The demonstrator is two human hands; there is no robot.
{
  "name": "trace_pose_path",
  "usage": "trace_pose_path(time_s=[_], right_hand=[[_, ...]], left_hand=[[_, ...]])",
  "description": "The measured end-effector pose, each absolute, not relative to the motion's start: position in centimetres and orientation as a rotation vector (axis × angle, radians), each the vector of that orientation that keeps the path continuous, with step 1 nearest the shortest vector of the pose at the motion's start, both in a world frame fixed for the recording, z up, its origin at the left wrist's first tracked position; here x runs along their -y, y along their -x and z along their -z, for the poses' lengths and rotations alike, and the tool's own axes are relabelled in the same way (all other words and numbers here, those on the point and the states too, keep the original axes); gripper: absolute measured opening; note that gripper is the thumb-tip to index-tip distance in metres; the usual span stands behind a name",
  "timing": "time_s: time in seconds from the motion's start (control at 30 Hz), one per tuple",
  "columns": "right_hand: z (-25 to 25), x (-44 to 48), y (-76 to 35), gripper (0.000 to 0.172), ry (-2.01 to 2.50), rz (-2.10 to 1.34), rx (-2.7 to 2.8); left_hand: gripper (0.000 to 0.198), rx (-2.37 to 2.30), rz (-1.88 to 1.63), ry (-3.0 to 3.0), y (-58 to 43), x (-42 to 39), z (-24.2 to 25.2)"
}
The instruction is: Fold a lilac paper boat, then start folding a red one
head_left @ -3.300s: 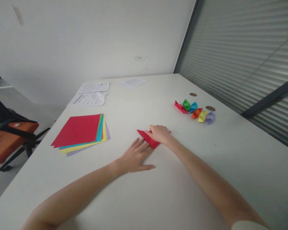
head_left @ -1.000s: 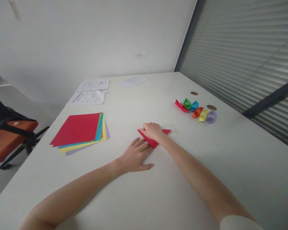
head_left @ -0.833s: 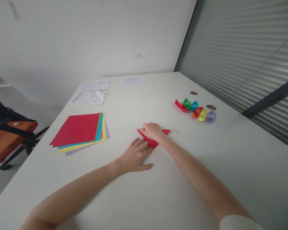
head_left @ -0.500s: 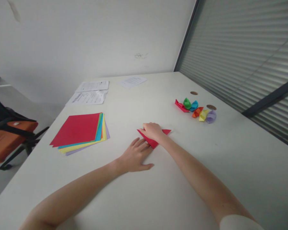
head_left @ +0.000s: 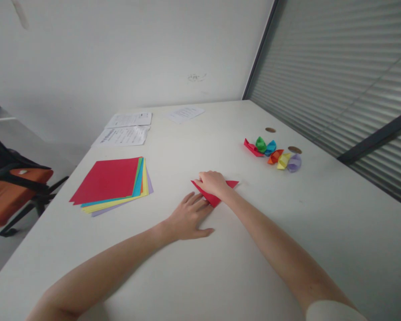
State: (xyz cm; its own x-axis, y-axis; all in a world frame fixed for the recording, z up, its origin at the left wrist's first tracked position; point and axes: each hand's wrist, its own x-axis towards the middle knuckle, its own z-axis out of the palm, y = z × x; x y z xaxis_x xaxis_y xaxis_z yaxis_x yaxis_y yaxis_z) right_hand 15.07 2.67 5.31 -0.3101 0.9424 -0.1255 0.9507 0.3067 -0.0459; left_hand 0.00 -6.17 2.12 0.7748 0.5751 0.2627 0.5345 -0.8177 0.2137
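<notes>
A folded red paper triangle (head_left: 215, 200) lies flat on the white table, one point toward me. My right hand (head_left: 212, 182) is on top of it, fingers curled and closed, pressing near its long far edge; part of the paper is hidden under the hand. Beside its left edge my left hand (head_left: 191, 219) rests palm down with the fingers spread and the thumb stretched out. The fingertips of that hand touch the paper's near left side.
A stack of coloured paper squares (head_left: 108, 180), red uppermost, lies at left. Several small folded paper boats (head_left: 276, 156) stand in a row at right. Printed sheets (head_left: 125, 135) lie at the back left. An orange chair (head_left: 16, 191) is beyond the table's left edge; window blinds (head_left: 337, 80) line the right.
</notes>
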Motion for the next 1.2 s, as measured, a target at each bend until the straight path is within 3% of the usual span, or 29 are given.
trace_pose_path(time_s=[1.2], right_hand=[[-5.28, -2.67, -14.81, 0.044, -1.793, 0.11, -2.496]], left_hand=[[0.065, -0.903, -0.506, -2.793, -0.12, 6.18, -2.35]])
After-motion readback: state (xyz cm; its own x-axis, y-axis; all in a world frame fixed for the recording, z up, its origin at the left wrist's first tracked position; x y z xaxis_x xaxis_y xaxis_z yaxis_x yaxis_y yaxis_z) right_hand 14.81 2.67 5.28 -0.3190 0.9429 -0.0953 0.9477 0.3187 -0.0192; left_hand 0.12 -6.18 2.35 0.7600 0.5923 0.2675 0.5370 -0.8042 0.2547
